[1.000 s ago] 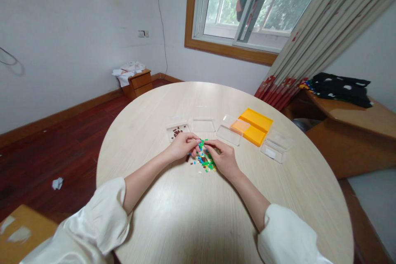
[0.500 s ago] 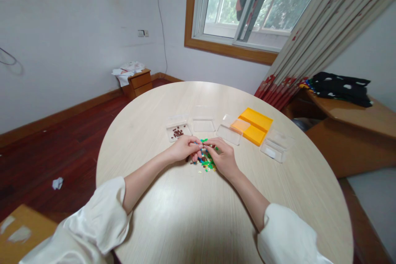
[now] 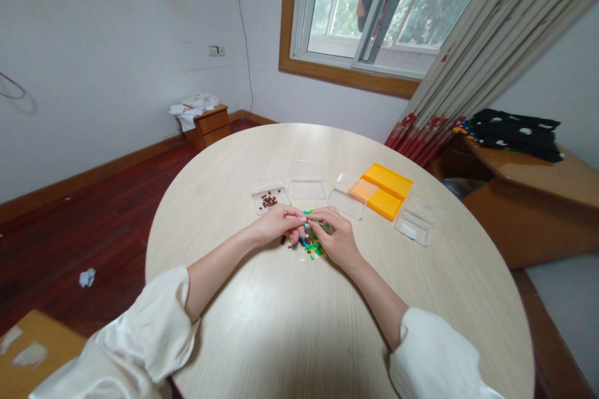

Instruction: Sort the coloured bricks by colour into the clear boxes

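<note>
My left hand [image 3: 277, 224] and my right hand [image 3: 340, 239] meet above a loose pile of small building bricks [image 3: 314, 249], coloured green, blue, yellow, brown and white. Thumb and forefinger are pinched on each hand, with the fingertips almost touching. Whatever sits between them is too small to make out. Part of the pile is hidden under my fingers. Just beyond my left hand, a clear plastic box [image 3: 255, 204] holds several brown bricks [image 3: 268, 201].
Farther back on the round table [image 3: 299, 324] stand a clear box [image 3: 307, 189], another clear box [image 3: 347, 204] and an opened yellow case [image 3: 387, 179]. To the right lies a small clear box [image 3: 412, 229] with a white piece inside.
My hands stay almost in place above the pile, with only slight finger movement at the pinch. The boxes and the yellow case have not moved.
</note>
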A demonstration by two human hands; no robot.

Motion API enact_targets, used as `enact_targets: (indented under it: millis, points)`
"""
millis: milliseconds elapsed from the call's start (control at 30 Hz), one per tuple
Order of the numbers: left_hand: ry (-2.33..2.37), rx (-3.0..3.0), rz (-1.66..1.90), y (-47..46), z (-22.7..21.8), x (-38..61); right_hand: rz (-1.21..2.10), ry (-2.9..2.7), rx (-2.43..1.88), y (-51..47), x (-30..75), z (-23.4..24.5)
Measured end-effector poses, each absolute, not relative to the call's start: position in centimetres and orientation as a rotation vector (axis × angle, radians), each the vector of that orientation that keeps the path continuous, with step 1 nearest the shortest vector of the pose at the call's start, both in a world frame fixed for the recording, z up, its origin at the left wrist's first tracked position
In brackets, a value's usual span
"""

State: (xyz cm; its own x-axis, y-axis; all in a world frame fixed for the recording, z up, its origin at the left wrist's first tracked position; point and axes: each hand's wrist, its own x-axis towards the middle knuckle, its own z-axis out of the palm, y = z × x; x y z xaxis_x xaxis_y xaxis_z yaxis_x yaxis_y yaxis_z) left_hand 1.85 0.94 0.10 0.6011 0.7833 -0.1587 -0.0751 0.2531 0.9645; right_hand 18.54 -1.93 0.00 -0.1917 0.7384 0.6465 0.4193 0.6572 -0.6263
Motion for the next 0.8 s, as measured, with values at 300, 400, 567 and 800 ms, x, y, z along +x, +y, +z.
enact_targets:
  millis: [300,400,567,800]
  points:
    - [0.746,1.121,0.64,1.0,0.3,1.7,0.349,-1.802,-0.852,-1.9,18.5,-0.2]
    - [0.763,1.114,0.65,1.0,0.4,1.7,0.348,-1.8,-0.849,-2.0,18.5,-0.2]
    - [0.788,1.129,0.666,0.8,0.7,1.7,0.331,-1.81,-0.901,-2.2,18.4,-0.1]
    - [0.989,1.204,0.95,2.1,1.4,0.7,0.22,-1.759,-1.013,-1.9,18.9,-0.2]
